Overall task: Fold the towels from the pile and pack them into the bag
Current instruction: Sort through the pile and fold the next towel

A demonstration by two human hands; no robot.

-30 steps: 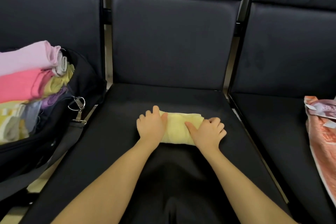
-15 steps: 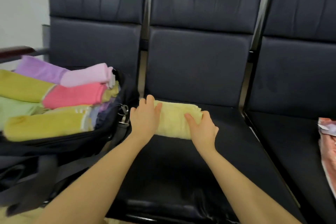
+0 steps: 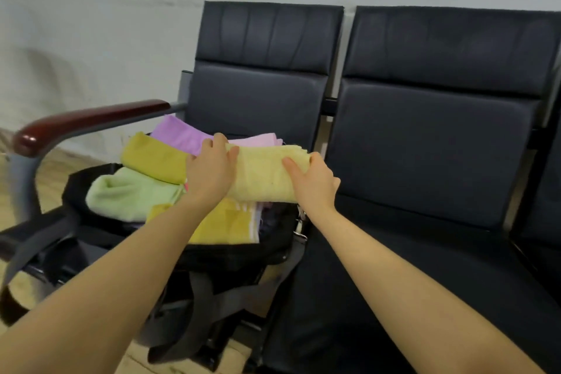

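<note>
A folded pale yellow towel (image 3: 261, 174) is held between both hands above the right end of the open black bag (image 3: 230, 252). My left hand (image 3: 209, 171) grips its left end and my right hand (image 3: 312, 182) grips its right end. The bag sits on the left seat and holds several folded towels: a mustard one (image 3: 151, 158), a light green one (image 3: 130, 194), a purple one (image 3: 179, 133), a pink one (image 3: 258, 140) and a yellow striped one (image 3: 224, 222). The towel pile is out of view.
The bag's straps (image 3: 194, 322) hang over the seat's front edge. A dark wooden armrest (image 3: 82, 123) on a grey frame stands left of the bag. The black middle seat (image 3: 394, 267) lies to the right. A pale wall is behind the chairs.
Both hands lifted the pale yellow towel off the middle seat and carried it left, over the bag. The view turned left, so the orange towels on the right seat dropped out of sight.
</note>
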